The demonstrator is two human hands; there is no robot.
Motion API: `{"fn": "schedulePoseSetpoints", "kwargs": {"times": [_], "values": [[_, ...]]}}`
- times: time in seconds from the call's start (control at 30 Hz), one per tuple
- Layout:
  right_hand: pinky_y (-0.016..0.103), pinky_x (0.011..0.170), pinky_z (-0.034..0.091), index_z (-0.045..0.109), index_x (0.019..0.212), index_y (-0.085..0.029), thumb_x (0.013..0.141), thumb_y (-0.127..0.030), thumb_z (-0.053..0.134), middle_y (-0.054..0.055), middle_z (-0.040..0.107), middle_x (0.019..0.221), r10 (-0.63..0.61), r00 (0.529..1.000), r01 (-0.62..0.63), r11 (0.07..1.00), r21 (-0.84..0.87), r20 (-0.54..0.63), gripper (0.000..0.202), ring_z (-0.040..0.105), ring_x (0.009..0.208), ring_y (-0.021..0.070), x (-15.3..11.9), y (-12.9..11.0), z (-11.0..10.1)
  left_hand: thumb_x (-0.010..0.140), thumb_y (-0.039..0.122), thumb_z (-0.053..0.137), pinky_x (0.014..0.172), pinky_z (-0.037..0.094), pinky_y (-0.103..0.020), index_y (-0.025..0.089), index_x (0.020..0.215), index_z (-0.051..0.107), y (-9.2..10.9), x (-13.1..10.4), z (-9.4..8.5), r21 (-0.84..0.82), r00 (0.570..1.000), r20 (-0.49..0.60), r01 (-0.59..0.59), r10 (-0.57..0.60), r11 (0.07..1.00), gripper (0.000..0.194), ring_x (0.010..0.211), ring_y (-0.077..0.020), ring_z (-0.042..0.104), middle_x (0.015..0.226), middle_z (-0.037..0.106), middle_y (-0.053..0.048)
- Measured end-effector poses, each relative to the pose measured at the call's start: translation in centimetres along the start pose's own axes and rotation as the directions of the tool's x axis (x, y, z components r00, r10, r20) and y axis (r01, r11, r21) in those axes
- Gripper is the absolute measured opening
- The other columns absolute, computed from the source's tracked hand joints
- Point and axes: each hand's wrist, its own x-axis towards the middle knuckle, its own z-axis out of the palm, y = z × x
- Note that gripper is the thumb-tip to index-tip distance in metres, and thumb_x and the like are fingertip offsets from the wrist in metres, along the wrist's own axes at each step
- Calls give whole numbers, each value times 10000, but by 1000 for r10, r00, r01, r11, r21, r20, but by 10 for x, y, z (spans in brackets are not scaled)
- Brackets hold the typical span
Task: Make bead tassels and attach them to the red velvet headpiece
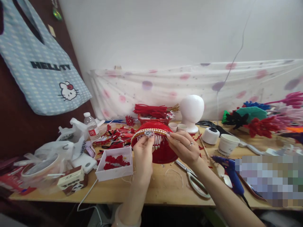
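Observation:
Above the table's front half, both hands hold a red velvet headpiece (165, 154) with a band of pearls and gold trim along its edge. Short pearl strands (157, 142) hang inside that edge. My left hand (144, 154) grips the left side, its thumb against a silver jewelled ornament (148, 133) on the band. At the right side, my right hand (186, 146) is closed in a pinch on the pearl edge; its fingertips partly hide what lies between them. A ring is on one finger.
A white box (115, 176) of red flowers stands left of my left hand. Scissors (197, 183) and a blue glue gun (233, 176) lie at right. Behind are a white foam head (192, 110), a paper cup (227, 145) and a bottle (92, 127).

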Motion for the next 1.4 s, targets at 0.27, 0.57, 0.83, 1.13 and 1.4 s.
{"fn": "schedulePoseSetpoints", "kwargs": {"times": [0.27, 0.57, 0.83, 1.13, 1.4], "values": [[406, 740, 640, 641, 1217, -158, 935, -64, 614, 118, 768, 958, 68, 993, -71, 997, 34, 98, 299, 716, 837, 228, -16, -9, 11, 556, 261, 891, 692, 541, -243, 147, 766, 764, 1, 5, -16, 53, 992, -14, 122, -122, 991, 271, 729, -145, 700, 803, 779, -44], [421, 792, 637, 581, 1358, -164, 924, -72, 628, 124, 757, 1008, 141, 975, -160, 981, 108, 170, 446, 723, 903, 241, -28, -13, 18, 605, 296, 811, 721, 569, -319, 152, 773, 758, -14, 0, -31, 24, 976, -75, 206, -204, 978, 227, 692, -201, 742, 703, 768, -63], [396, 770, 639, 619, 1327, -189, 914, -83, 651, 105, 747, 1003, 131, 968, -159, 980, 123, 213, 427, 712, 901, 232, -22, -14, 12, 634, 287, 775, 733, 540, -308, 158, 746, 743, -14, -1, -24, 35, 984, -117, 137, -133, 990, 174, 725, -197, 730, 720, 770, -53], [368, 738, 636, 656, 1202, -181, 907, -71, 660, 81, 729, 930, 111, 982, -127, 987, 101, 154, 314, 700, 822, 199, -20, -18, 15, 727, 314, 730, 704, 477, -250, 179, 766, 713, -25, -14, -21, 85, 977, -209, 50, -31, 995, 141, 732, -141, 658, 742, 717, 10], [373, 778, 619, 647, 1269, -204, 906, -63, 653, 75, 744, 948, 123, 981, -142, 982, 126, 150, 389, 693, 838, 197, -20, -21, 16, 721, 298, 745, 717, 458, -248, 181, 773, 684, -25, -13, -23, 172, 964, -255, -33, 77, 985, 142, 722, -140, 620, 735, 696, 18]]}}
